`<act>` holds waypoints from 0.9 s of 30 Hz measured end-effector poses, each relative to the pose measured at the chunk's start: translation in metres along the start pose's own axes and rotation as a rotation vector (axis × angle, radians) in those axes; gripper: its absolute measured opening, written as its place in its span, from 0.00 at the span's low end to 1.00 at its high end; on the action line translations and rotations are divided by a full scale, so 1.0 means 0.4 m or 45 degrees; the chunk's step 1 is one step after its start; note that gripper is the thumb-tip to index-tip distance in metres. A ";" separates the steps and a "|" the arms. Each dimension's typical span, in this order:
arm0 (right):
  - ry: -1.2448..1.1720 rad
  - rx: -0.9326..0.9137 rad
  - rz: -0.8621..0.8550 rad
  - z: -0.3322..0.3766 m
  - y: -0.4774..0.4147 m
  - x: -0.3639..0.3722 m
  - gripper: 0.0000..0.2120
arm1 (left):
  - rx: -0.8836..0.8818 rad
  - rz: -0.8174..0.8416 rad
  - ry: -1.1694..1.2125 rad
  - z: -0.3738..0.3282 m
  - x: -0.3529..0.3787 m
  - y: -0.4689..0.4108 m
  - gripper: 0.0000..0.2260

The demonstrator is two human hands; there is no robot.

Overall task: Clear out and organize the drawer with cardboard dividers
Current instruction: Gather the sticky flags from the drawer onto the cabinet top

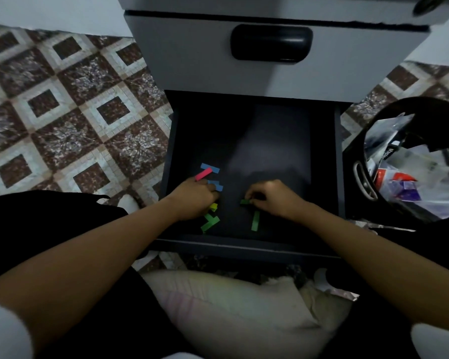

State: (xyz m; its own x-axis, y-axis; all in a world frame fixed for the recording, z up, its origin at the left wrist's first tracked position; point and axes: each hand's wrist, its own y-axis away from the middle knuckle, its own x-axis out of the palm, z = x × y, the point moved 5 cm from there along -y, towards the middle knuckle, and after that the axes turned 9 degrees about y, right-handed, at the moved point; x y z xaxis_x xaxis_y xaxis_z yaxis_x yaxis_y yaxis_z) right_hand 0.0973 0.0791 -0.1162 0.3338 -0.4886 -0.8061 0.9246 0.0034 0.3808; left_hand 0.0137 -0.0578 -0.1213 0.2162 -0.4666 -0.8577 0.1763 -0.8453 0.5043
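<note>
Coloured strips (210, 168) are being gathered at the open drawer's (339, 161) near left. A green strip (245, 202) is being pinched by the right hand (272, 199); the left hand (195, 200) is being curled over others, perhaps holding some. Edges are best lifted singly.

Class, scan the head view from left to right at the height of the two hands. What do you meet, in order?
In order: patterned floor tiles → left hand → short green strip → right hand → drawer's right wall → black bin of rubbish.
</note>
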 end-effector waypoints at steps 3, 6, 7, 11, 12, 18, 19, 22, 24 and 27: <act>0.032 -0.001 0.009 -0.012 0.010 -0.001 0.09 | -0.004 0.018 -0.005 -0.002 -0.001 -0.004 0.16; 0.105 -0.009 0.054 -0.022 0.012 0.009 0.09 | -0.010 0.054 -0.037 -0.004 0.003 -0.009 0.16; 0.122 -0.011 0.071 -0.025 0.014 0.010 0.09 | -0.015 0.062 -0.045 -0.004 0.005 -0.011 0.16; 0.297 -0.121 0.181 -0.019 0.026 0.022 0.09 | -0.040 0.019 0.017 0.000 -0.006 -0.013 0.18; 0.383 -0.154 0.209 -0.015 0.030 0.028 0.10 | -0.045 -0.009 0.040 0.002 -0.014 -0.013 0.18; 0.609 -0.268 0.232 0.003 0.045 0.060 0.13 | -0.041 -0.110 0.129 0.012 -0.036 -0.007 0.13; 0.603 -0.275 0.218 0.002 0.045 0.059 0.14 | -0.028 -0.105 0.165 0.010 -0.035 -0.006 0.11; 0.598 -0.267 0.195 -0.008 0.045 0.049 0.18 | -0.014 -0.062 0.279 0.009 -0.030 -0.003 0.07; 0.676 -0.279 0.208 -0.009 0.048 0.045 0.20 | -0.013 -0.035 0.323 0.012 -0.021 -0.001 0.06; 0.841 -0.321 0.226 -0.011 0.056 0.054 0.20 | -0.012 0.019 0.313 0.018 -0.008 0.001 0.06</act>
State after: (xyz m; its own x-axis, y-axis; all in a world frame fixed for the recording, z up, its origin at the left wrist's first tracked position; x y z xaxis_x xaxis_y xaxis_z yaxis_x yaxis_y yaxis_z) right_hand 0.1261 0.0726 -0.1271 0.4502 0.1661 -0.8774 0.8337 0.2738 0.4796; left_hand 0.0061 -0.0585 -0.1190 0.4456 -0.4008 -0.8005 0.1801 -0.8358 0.5187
